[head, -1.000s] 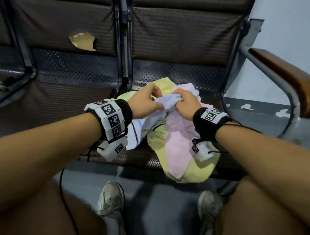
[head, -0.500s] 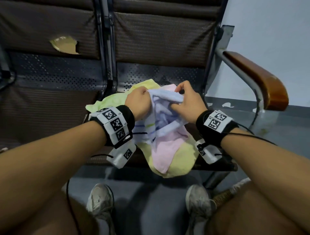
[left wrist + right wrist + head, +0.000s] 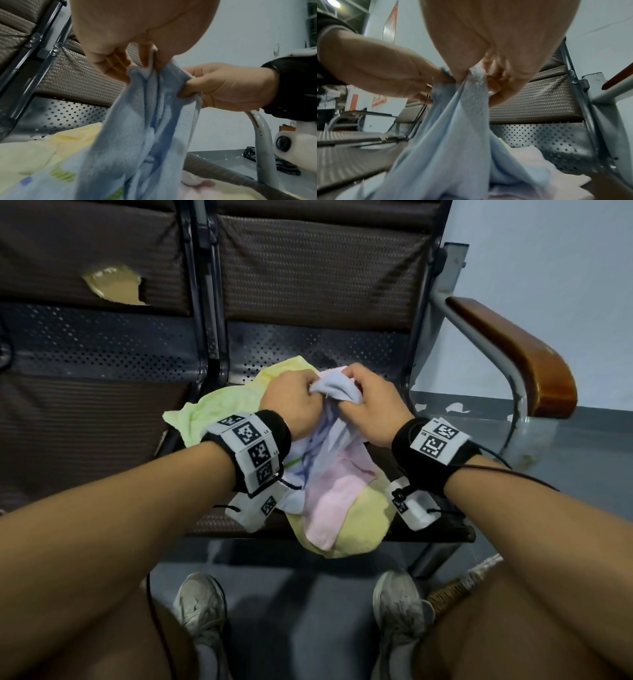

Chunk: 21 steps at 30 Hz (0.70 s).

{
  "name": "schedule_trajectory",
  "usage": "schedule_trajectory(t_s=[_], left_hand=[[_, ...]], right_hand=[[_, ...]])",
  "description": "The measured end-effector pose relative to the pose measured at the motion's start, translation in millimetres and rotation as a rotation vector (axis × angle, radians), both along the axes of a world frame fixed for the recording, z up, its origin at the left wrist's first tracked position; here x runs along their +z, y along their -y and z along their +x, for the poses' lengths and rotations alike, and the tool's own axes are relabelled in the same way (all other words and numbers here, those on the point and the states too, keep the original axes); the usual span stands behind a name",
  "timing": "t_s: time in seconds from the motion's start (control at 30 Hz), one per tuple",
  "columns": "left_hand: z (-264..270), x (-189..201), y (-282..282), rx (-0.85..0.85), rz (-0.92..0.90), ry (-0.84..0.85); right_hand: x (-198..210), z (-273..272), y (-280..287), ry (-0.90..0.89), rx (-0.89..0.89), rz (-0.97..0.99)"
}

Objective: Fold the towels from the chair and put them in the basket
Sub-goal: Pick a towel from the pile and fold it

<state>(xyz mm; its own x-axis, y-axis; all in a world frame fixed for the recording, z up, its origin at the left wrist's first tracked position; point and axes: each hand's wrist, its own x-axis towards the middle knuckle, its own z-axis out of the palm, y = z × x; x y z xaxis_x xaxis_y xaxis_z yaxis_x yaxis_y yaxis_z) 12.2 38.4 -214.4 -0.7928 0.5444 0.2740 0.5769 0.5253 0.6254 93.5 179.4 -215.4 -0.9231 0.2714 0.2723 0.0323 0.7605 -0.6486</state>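
Note:
A light blue towel [image 3: 337, 393] hangs bunched between both hands above the chair seat [image 3: 404, 467]. My left hand [image 3: 294, 402] pinches its upper edge on the left; in the left wrist view the blue towel [image 3: 145, 121] drops from my left hand [image 3: 150, 63]. My right hand [image 3: 370, 402] grips the same edge close beside it, and the right wrist view shows the blue towel [image 3: 453, 135] held by my right hand [image 3: 481, 75]. Under it lie a pink towel [image 3: 339, 494] and a yellow towel [image 3: 363, 525], which droops over the seat's front edge.
A pale green towel [image 3: 209, 416] lies at the seat's left. A wooden armrest [image 3: 520, 354] on a metal tube stands at the right. The neighbouring seat [image 3: 85, 422] is at the left. My shoes [image 3: 202, 604] rest on the grey floor below. A woven edge [image 3: 455, 587] shows by my right knee.
Both hands lifted the blue towel off the pile, spread it a little half a second ago, then came back close together along its top edge. The head camera shifted leftward.

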Motion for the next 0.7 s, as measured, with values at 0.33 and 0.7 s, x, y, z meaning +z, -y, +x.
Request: schedule_trajectory(t_s=[0.33,0.7], left_hand=[[-14.4,3.0,6.7,0.180,0.227,0.123],[-23.9,7.6,14.6,0.197,0.439,0.480]], right_hand=[[-1.7,-1.5,-22.4,0.096,-0.345,0.139],[1.5,4.8,4.0,-0.126,0.107,-0.122]])
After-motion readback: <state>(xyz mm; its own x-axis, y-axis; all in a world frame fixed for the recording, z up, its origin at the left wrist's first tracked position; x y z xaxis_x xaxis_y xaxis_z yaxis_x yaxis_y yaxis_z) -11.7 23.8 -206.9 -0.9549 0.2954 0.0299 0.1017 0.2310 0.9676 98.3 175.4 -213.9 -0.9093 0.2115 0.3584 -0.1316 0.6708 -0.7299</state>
